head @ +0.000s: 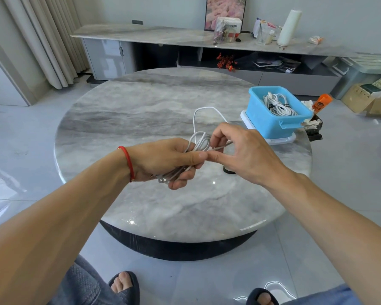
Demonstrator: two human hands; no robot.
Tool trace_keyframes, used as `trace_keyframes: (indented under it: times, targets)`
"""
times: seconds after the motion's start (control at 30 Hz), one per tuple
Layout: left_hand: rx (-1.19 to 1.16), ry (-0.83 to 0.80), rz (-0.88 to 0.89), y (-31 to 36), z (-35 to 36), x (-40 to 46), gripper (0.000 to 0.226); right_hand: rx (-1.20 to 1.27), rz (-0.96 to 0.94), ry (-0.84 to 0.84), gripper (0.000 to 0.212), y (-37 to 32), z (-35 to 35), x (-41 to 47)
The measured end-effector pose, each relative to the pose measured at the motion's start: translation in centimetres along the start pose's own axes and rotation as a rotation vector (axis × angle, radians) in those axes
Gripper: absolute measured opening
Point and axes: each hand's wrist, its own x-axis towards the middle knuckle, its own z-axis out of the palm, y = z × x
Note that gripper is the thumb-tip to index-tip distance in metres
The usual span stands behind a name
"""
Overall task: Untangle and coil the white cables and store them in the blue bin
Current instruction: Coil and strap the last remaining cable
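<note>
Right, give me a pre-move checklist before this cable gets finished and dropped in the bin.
1. Left hand grips the white cable coil: ok.
2. Right hand pinches the loose strand: ok.
3. Whole cable coiled: not ok, a loop still trails on the round table.
4. Blue bin open, within view on the table: ok.
5. Room in the bin beside the bundled cables: ok.
6. Tie on this coil: cannot tell.

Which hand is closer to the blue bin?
The right hand. It pinches the cable just short of the bin, which sits beyond it to the right. The left hand grips the coil farther left.
</note>
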Motion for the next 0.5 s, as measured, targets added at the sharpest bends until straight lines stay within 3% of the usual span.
trace_keyframes:
  times: [0.17,0.27,0.37,0.5]
  targets:
    - [0.042,-0.002,0.060,0.1,-0.7,-0.3,0.032,-0.031,-0.029,-0.060,0.029,0.8,-1.3,0.2]
    - [0.053,-0.037,0.078,-0.1,-1.1,-0.6,0.032,-0.052,-0.099,0.036,0.012,1.8,-1.2,0.1]
    - [0.107,-0.036,0.124,0.0,-1.3,-0.7,0.034,0.124,-0.013,0.150,0.009,1.7,-0.9,0.1]
    - [0.294,0.095,0.154,0.2,-1.4,-0.3,0.035,0.426,0.159,0.181,0.015,1.1,-0.5,0.5]
